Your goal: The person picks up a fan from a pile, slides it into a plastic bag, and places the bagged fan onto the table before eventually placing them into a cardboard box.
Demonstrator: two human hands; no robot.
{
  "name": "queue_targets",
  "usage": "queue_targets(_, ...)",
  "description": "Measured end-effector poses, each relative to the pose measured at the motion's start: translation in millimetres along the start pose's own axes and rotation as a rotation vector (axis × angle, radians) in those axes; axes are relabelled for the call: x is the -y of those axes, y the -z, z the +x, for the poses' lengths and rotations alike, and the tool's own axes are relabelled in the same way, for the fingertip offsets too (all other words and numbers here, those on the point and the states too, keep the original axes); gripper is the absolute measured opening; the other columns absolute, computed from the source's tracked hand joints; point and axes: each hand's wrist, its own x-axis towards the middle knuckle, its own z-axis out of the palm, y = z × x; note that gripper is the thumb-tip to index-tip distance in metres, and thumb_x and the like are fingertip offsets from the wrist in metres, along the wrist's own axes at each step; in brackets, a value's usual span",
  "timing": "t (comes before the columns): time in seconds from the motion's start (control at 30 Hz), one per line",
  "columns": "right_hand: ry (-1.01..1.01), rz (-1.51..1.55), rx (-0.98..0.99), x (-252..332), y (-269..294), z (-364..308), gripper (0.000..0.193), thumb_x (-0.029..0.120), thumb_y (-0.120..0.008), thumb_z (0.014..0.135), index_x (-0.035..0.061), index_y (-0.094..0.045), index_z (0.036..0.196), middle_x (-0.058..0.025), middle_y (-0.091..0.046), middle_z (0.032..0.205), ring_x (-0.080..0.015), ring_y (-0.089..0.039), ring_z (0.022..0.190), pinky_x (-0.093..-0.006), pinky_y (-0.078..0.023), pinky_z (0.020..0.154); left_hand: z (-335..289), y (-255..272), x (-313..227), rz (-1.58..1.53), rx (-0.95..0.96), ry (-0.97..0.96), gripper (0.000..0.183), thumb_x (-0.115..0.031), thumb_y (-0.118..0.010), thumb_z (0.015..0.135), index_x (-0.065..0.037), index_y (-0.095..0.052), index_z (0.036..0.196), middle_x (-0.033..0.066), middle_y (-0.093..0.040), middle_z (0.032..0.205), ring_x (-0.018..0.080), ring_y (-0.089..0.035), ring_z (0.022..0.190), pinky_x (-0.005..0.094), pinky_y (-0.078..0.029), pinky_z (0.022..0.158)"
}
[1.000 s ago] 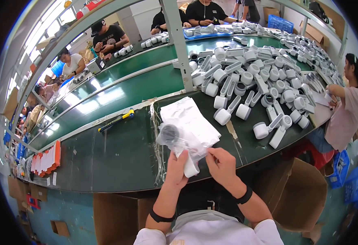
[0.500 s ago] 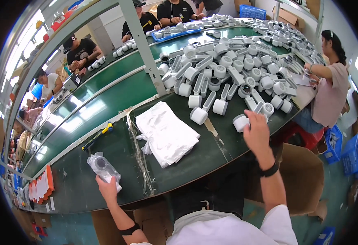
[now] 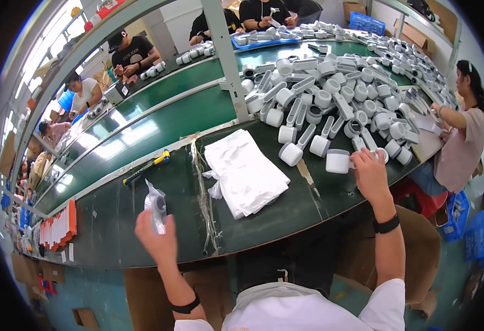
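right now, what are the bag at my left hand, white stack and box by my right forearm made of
Bag: probably thin plastic film, clear and glossy; it looks crinkled and its contents show through.
White stack: likely thin plastic, perhaps paper; the layers wrinkle, with a soft sheen.
Box: apparently cardboard, matt, judging by its brown colour and flat panels.
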Motion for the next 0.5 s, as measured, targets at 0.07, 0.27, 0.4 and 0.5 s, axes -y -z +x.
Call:
queue_targets(0.07, -0.064, 0.364, 0.004, 25, 17, 2, 0.028, 0.006, -0.069, 0.076, 0.0061, -0.061, 0.103, -0.0097, -0.062, 0.096, -0.0329, -0.057, 0.098, -0.0486, -0.037, 0.093, 4, -4, -57, -0.390, 0.227, -0.097, 0.040, -0.012, -0.077, 0.078, -0.003, -0.063, 0.114, 0.0159, -0.062, 0.118, 0.0334, -0.059, 0.106, 0.0378, -0.048, 0.092)
queue_targets(0.27, -0.358, 1.358, 0.204, 95, 8, -22, 0.028, 0.007, -0.058, 0.092, -0.0007, -0.050, 0.118, -0.0065, -0.062, 0.094, -0.0118, -0.061, 0.078, -0.0277, -0.050, 0.068, -2, -73, -134, -0.458, 0.472, -0.446, 0.022, -0.016, -0.078, 0.076, -0.006, -0.070, 0.094, 0.0099, -0.067, 0.093, 0.0308, -0.062, 0.088, 0.0391, -0.050, 0.080)
queue_targets(0.4, -0.479, 1.583, 0.226, 124, 5, -42, 0.029, 0.008, -0.060, 0.093, 0.0009, -0.050, 0.119, -0.0067, -0.064, 0.097, -0.0111, -0.062, 0.074, -0.0277, -0.051, 0.067, -2, -88, -136, -0.339, 0.533, -0.556, 0.017, -0.017, -0.075, 0.077, -0.007, -0.070, 0.090, 0.0084, -0.065, 0.084, 0.0271, -0.060, 0.080, 0.0392, -0.049, 0.072)
queue_targets(0.5, -0.454, 1.593, 0.182, 133, -6, -48, 0.032, 0.008, -0.063, 0.091, 0.0020, -0.050, 0.120, -0.0074, -0.065, 0.099, -0.0117, -0.062, 0.077, -0.0284, -0.051, 0.069, 2, -86, -141, -0.343, 0.578, -0.518, 0.010, -0.013, -0.070, 0.082, -0.006, -0.069, 0.089, 0.0102, -0.065, 0.083, 0.0292, -0.060, 0.081, 0.0404, -0.049, 0.073)
